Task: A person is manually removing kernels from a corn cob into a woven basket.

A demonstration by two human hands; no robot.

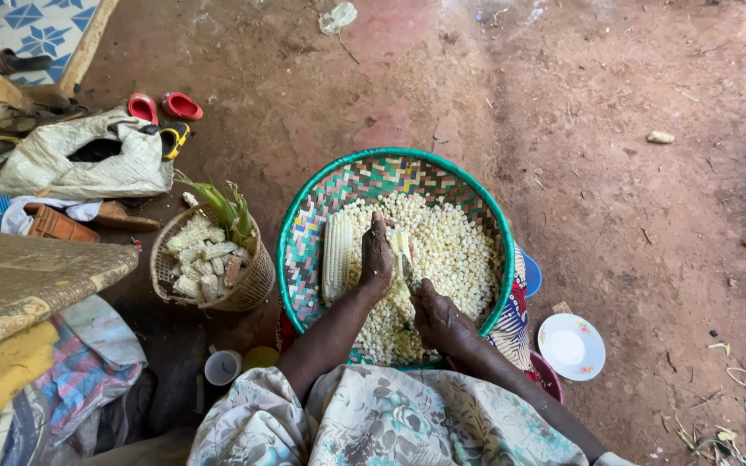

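A large woven tray (321, 203) with a green rim rests on my lap, heaped with loose pale maize kernels (455, 246). My left hand (377, 259) grips a partly stripped maize cob (401, 242) over the kernels. My right hand (438, 315) holds a small knife (408, 272) whose blade points up against that cob. A whole pale cob (336, 255) lies in the tray just left of my left hand.
A small woven basket (252, 285) of bare cobs and green husk stands to the left. Near it lie a sack, red shoes (164, 105) and cloths. A white cup (222, 367) sits by my knee, a white plate (571, 346) on the dirt floor at right.
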